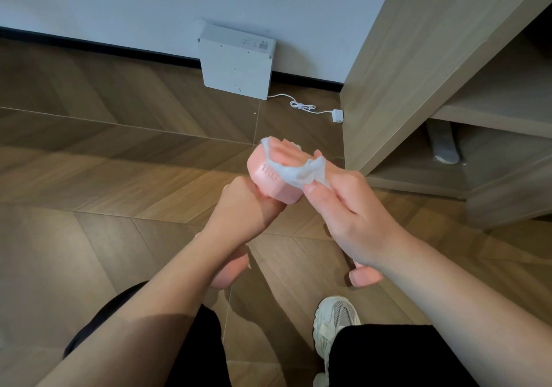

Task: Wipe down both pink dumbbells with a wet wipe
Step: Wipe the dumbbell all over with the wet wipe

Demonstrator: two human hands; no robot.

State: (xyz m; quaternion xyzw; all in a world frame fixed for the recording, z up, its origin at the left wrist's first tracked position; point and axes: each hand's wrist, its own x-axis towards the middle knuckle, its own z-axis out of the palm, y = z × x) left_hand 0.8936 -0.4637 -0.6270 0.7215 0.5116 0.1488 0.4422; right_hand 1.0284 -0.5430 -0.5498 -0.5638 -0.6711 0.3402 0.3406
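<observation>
White wet wipe [294, 173], just the one, bunched up and pinched between the right thumb [310, 187] and the fingers [283, 155]. Those fingers curl over the far side of a pink dumbbell head, so the wipe is pressed onto its top and side face. The right hand [352, 216] comes in from the right with its back facing up and the wrist angled down toward the body.

Two pink dumbbells in total. The held dumbbell [268, 182] is up in the air in front of the person, tilted so one head points up and away, with "1KG" moulded into it. Its other head pokes out below the left forearm. The left hand [248, 204] is closed tight in a fist round the handle, knuckles toward the camera, forearm running straight up from the bottom left.

The second dumbbell [366, 276] is lying on the wood floor [89, 177], mostly hidden under the right wrist, so only one pink end shows.

Further out there's one pale sneaker [334, 321] and black trousers [388, 356] at the bottom. One white box [236, 60] leans on the wall, with its cable [301, 107] trailing to a plug [337, 115]. A wooden shelf unit [418, 72] stands on the right.
</observation>
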